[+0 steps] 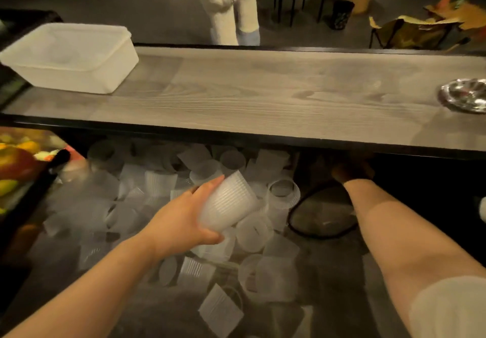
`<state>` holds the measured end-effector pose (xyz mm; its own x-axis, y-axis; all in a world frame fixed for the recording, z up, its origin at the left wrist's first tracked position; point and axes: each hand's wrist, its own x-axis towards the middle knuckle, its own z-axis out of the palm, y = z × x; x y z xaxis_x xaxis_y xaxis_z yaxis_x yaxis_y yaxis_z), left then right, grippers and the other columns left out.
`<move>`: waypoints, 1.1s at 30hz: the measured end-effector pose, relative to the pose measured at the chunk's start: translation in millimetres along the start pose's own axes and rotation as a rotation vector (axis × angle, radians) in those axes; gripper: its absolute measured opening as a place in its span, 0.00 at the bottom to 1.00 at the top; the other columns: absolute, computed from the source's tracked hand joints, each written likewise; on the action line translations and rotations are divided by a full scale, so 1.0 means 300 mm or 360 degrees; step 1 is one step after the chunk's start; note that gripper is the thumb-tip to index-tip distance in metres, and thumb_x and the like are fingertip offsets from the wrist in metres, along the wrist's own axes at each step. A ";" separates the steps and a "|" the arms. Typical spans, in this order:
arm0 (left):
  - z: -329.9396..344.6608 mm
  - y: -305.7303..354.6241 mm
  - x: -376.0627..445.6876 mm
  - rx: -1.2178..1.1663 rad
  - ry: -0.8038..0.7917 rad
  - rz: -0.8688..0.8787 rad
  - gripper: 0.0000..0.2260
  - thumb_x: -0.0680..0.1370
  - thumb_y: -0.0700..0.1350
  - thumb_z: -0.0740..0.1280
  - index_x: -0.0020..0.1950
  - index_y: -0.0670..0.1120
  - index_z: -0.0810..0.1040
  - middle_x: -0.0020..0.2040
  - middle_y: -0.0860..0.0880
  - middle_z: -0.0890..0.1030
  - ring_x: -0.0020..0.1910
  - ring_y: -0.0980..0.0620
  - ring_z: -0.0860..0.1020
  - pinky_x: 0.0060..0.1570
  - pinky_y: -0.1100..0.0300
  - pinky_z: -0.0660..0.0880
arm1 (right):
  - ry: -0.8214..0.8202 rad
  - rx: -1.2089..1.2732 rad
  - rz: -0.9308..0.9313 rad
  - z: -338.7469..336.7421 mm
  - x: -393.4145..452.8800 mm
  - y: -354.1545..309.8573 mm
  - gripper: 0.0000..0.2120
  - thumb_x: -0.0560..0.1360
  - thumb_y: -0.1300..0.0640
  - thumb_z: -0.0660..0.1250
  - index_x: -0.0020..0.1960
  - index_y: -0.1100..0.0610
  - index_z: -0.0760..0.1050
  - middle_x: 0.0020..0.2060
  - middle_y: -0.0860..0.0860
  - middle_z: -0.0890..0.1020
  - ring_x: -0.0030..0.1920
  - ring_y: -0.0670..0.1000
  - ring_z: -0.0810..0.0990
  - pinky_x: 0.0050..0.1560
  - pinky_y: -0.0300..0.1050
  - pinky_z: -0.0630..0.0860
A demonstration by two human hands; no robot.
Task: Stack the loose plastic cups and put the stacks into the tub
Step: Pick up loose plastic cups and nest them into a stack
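Observation:
Several loose translucent ribbed plastic cups point(157, 182) lie scattered on the dark floor under a wooden counter. My left hand point(181, 219) grips one ribbed cup point(228, 202), tilted with its base pointing up and away, above the pile. My right hand point(352, 171) reaches into the shadow under the counter's front edge; its fingers are dim and blurred, so what they do is unclear. The white plastic tub point(65, 74) stands on the counter at the far left, translucent and open-topped.
The grey wooden counter point(263, 95) spans the view, with a shiny metal dish point(465, 95) at its right end. A dark oval object point(323, 214) lies on the floor beside the cups. A colourful box point(15, 169) sits at the left. Two white plush animals point(228, 6) stand behind the counter.

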<state>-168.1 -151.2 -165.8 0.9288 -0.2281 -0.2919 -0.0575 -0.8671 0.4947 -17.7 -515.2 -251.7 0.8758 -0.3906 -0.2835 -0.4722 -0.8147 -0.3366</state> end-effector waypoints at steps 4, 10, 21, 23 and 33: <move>0.017 -0.018 -0.042 -0.0043 0.0052 -0.0131 0.51 0.63 0.59 0.78 0.73 0.73 0.44 0.60 0.59 0.70 0.50 0.56 0.76 0.50 0.54 0.80 | -0.0082 0.0196 -0.0008 0.047 0.071 0.027 0.30 0.77 0.39 0.62 0.74 0.49 0.62 0.71 0.57 0.66 0.70 0.63 0.65 0.70 0.62 0.63; 0.048 -0.029 -0.085 -0.0069 0.0092 -0.0194 0.51 0.64 0.59 0.77 0.73 0.73 0.43 0.57 0.58 0.70 0.49 0.56 0.75 0.50 0.54 0.78 | -0.0047 0.0024 0.0011 0.119 0.148 0.096 0.30 0.73 0.34 0.61 0.71 0.46 0.66 0.68 0.57 0.71 0.67 0.64 0.69 0.66 0.65 0.68; 0.059 -0.042 -0.165 -0.0067 0.0026 -0.0029 0.51 0.65 0.58 0.78 0.75 0.71 0.44 0.65 0.60 0.67 0.57 0.56 0.72 0.55 0.55 0.77 | 0.0589 0.0764 -0.0096 0.010 -0.576 0.004 0.11 0.80 0.50 0.61 0.52 0.56 0.78 0.44 0.52 0.80 0.45 0.54 0.77 0.44 0.45 0.70; 0.049 -0.045 -0.171 -0.0044 0.0007 0.0036 0.52 0.65 0.58 0.78 0.74 0.72 0.43 0.66 0.60 0.68 0.57 0.56 0.73 0.55 0.55 0.76 | 0.0440 0.1215 -0.0177 -0.012 -0.695 -0.026 0.09 0.80 0.50 0.62 0.47 0.53 0.77 0.39 0.48 0.79 0.40 0.48 0.77 0.41 0.44 0.72; -0.025 -0.100 -0.245 -0.0125 -0.0076 0.0353 0.51 0.64 0.57 0.79 0.75 0.72 0.46 0.67 0.62 0.68 0.60 0.57 0.73 0.58 0.52 0.76 | -0.0114 0.1747 -0.0399 0.004 -0.967 -0.222 0.05 0.79 0.55 0.65 0.52 0.54 0.78 0.32 0.46 0.80 0.33 0.44 0.75 0.35 0.37 0.75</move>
<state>-232.0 -105.0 -152.9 0.8782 -0.4316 -0.2063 -0.2281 -0.7569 0.6125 -240.5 -347.1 -148.0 0.9672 -0.2146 -0.1359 -0.1467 -0.0353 -0.9885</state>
